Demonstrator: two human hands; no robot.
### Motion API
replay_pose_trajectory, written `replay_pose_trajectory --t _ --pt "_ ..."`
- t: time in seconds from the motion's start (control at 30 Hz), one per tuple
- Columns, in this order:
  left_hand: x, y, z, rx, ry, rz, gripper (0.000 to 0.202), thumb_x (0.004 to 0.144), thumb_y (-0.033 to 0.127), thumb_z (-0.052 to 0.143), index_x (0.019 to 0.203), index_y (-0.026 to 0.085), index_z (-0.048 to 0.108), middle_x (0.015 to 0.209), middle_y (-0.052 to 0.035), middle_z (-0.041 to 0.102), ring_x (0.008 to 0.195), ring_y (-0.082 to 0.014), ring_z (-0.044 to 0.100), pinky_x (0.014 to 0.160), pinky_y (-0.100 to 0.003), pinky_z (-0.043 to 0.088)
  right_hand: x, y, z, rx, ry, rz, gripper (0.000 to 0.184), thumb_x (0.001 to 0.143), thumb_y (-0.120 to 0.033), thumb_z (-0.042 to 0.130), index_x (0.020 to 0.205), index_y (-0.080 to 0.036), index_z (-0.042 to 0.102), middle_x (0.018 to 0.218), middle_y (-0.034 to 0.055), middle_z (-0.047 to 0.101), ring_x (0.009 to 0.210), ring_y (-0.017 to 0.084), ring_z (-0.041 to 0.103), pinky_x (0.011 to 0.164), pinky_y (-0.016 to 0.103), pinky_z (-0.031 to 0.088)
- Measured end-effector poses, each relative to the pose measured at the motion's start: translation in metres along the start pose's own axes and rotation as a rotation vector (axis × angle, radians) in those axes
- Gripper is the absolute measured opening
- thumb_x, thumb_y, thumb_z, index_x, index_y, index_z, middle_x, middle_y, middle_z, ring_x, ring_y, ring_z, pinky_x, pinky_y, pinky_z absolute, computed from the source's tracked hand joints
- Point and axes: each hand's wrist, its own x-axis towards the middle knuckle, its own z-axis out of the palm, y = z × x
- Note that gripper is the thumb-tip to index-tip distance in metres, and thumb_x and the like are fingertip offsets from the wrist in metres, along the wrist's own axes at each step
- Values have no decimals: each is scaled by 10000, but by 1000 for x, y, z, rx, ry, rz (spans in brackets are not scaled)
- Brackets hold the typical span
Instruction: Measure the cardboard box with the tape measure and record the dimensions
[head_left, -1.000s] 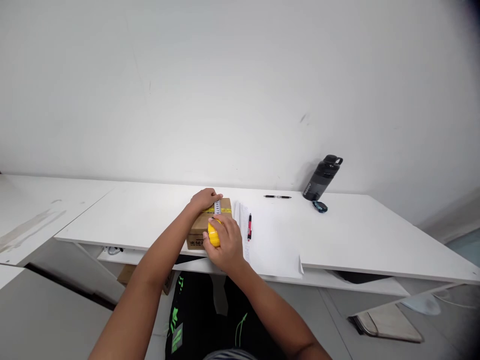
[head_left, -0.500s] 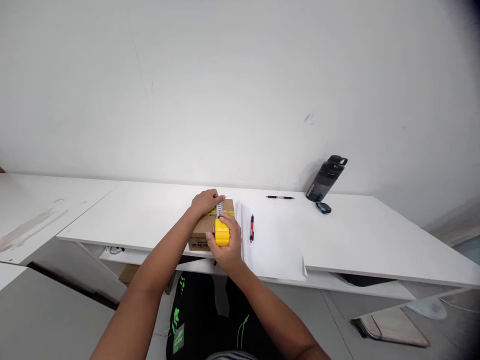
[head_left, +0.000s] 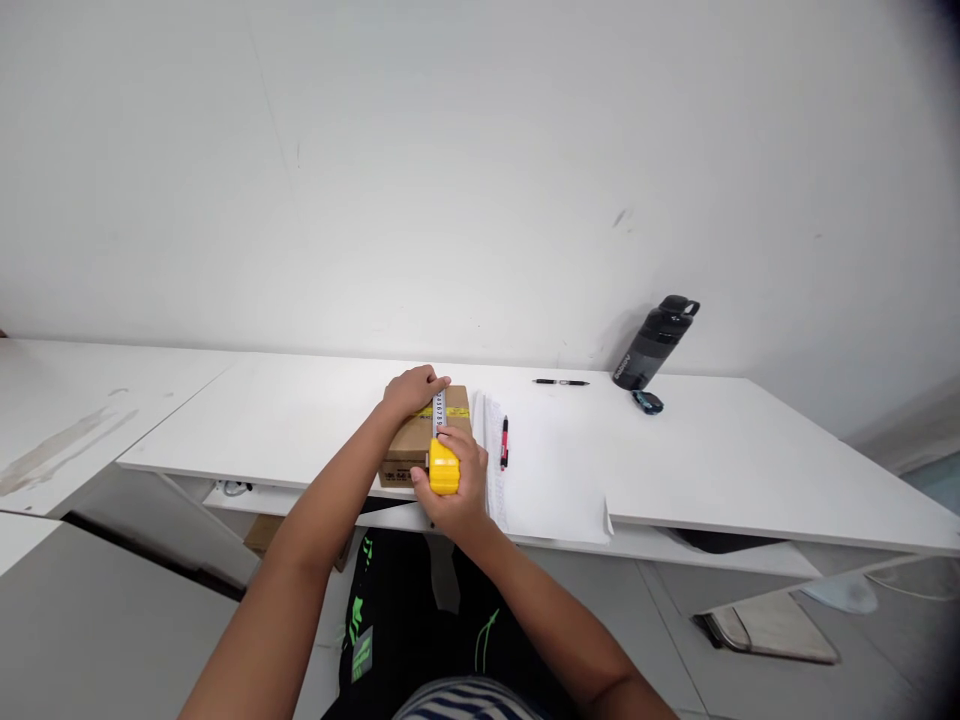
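A brown cardboard box (head_left: 409, 440) with yellow tape across its top sits at the front part of the white table. My right hand (head_left: 463, 488) is wrapped round a yellow tape measure (head_left: 445, 467) at the box's near right. Its pale metal blade (head_left: 440, 412), marked with black numbers, runs away from me over the box top. At the far edge of the box, my left hand (head_left: 411, 390) is closed, its thumb at the blade's end. The very tip of the blade is hidden under those fingers.
Right of the box lie white paper sheets (head_left: 555, 475) with a red and black pen (head_left: 505, 443) on them. Farther back are a black pen (head_left: 561, 382), a dark bottle (head_left: 654, 345) leaning against the wall and a small dark blue object (head_left: 647, 402).
More of the blade shows between my hands, as the tape measure sits slightly farther from my left hand. The whole view has shifted a little.
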Motion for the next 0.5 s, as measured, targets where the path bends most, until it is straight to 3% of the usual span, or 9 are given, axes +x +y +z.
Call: replay_pose_trajectory --t 0.2,0.3,0.37,0.43,0.5 --pt "-5 6 -3 -29 48 38 374 880 567 484 758 222 565 801 -35 684 696 -195 581 632 -316 380 -2 7 3 30 -5 -48 507 808 -257 653 1274 -215 458 1215 159 638 1116 292 645 970 549 487" --pt "-23 19 -11 -130 148 130 310 877 506 515 775 220 573 865 -24 691 785 -193 602 682 -305 419 -4 15 -8 107 -83 -123 575 831 -231 657 1349 -206 408 1296 187 606 1199 287 619 944 499 548" --pt "-40 29 -15 -191 149 206 314 881 505 508 786 216 582 859 -23 690 797 -195 610 700 -307 443 0 24 -19 174 -112 -154 588 854 -253 651 1376 -214 383 1332 193 591 1238 290 600 938 496 561" --pt "-59 35 -16 -164 81 269 354 898 538 471 873 217 618 930 -40 705 861 -217 630 756 -329 468 6 33 -32 245 -79 -108 571 882 -299 626 1390 -212 380 1347 199 584 1253 298 590 950 517 554" --pt "-76 33 -13 -55 41 282 451 878 592 484 1078 217 635 1161 -90 687 1067 -281 619 906 -395 462 14 39 -44 327 6 -2 509 907 -338 589 1368 -205 419 1335 199 596 1221 298 614 953 532 545"
